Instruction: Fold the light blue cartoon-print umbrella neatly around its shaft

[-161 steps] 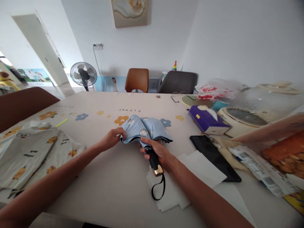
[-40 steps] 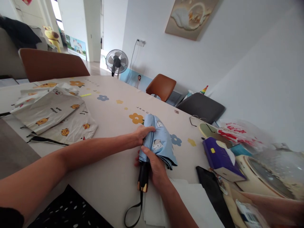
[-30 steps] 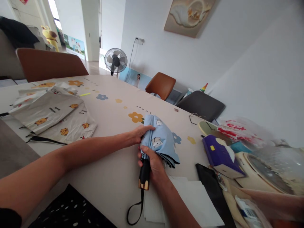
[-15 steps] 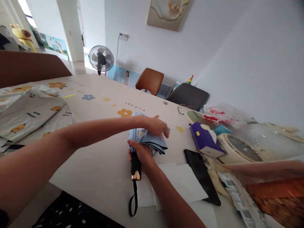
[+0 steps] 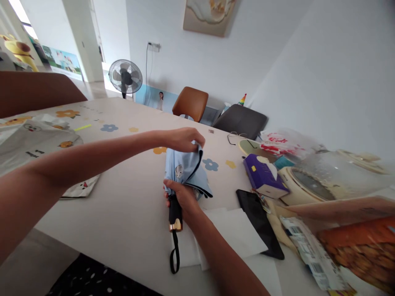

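A light-blue folding umbrella (image 5: 177,164) with dark trim and a printed animal figure lies partly folded above the table, its black handle (image 5: 175,211) with a gold band pointing toward me. From the handle end hangs a black wrist strap (image 5: 174,255). My right hand (image 5: 185,201) is wrapped round the base of the canopy, just above the handle. Reaching across from the left, my left hand (image 5: 188,139) pinches the edge of one canopy fold and holds it raised. Other folds fan out to the right, loose.
White sheets of paper (image 5: 234,234) lie right of the umbrella, beside a black phone-like slab (image 5: 261,224). Farther right are a purple tissue box (image 5: 263,176), a clear-lidded cooker (image 5: 311,185) and snack packs (image 5: 361,250). A printed cloth or bag (image 5: 46,139) lies left.
My left hand has moved up and back from the loose folds and now lifts one canopy edge. My right hand keeps its hold. The view has shifted slightly.
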The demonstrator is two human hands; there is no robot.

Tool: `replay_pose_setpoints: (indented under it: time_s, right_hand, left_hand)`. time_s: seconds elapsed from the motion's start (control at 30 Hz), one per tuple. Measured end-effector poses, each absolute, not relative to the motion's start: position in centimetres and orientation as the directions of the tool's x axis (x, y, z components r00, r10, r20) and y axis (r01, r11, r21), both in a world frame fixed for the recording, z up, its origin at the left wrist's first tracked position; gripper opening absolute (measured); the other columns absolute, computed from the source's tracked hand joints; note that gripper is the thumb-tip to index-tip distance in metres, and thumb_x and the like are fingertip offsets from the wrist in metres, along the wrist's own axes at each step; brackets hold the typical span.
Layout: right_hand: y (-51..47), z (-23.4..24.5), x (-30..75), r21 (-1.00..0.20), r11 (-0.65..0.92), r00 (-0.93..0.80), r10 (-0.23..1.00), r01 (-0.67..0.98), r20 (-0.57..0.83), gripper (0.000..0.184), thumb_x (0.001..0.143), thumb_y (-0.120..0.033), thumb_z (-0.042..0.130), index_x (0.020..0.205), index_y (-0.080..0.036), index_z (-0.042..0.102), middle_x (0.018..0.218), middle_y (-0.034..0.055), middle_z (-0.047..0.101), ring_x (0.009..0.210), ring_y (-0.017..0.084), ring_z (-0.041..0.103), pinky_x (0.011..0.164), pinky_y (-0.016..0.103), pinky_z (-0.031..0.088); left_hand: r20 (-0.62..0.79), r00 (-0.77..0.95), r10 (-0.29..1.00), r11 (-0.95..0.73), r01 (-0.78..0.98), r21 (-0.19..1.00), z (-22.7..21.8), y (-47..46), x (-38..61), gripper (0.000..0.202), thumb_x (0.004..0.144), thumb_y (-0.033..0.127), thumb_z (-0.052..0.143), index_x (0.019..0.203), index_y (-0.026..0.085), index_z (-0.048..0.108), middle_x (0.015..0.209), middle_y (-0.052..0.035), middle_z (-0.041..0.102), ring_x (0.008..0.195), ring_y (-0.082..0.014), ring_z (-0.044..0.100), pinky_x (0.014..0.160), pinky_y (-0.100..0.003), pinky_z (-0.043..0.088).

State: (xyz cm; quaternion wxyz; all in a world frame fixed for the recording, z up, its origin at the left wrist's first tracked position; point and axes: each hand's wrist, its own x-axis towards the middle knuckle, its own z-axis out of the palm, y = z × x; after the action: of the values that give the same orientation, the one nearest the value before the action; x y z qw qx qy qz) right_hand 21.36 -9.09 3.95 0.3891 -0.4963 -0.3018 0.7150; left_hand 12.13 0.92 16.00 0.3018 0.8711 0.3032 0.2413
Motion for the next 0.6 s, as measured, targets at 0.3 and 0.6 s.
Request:
replay_pose_setpoints:
  time_s: [0.3, 0.6]
  right_hand:
    - [-8.4, 4.3, 21.8, -0.771, -0.505, -0.254, 0.863, -0.387, -0.438, 0.019, 0.057, -0.018, 0.068, 0.069, -0.014, 0.054, 0.062, -0.0016, 0.052, 0.044, 0.006, 0.043, 0.028, 0.015, 0.032]
    - [-8.2, 4.3, 22.1, -0.709, -0.534, -0.371, 0.841, -0.459, -0.393, 0.017, 0.061, -0.022, 0.069, 0.07, -0.013, 0.057, 0.071, 0.0007, 0.054, 0.049, 0.004, 0.041, 0.029, 0.012, 0.028]
  left_hand:
    - [0.183, 0.395, 0.901, -0.399, 0.583, 0.707, 9.4, -3.8, 2.3, 0.027, 0.059, 0.006, 0.043, 0.065, 0.019, 0.065, 0.064, 0.0027, 0.061, 0.066, -0.0113, 0.053, 0.065, -0.02, 0.039]
    - [0.023, 0.31, 0.95, -0.16, 0.424, 0.892, 4.3, -4.2, 0.5, 0.012, 0.071, 0.024, 0.049, 0.067, 0.018, 0.059, 0.07, 0.0007, 0.06, 0.068, -0.0118, 0.053, 0.066, -0.021, 0.04]
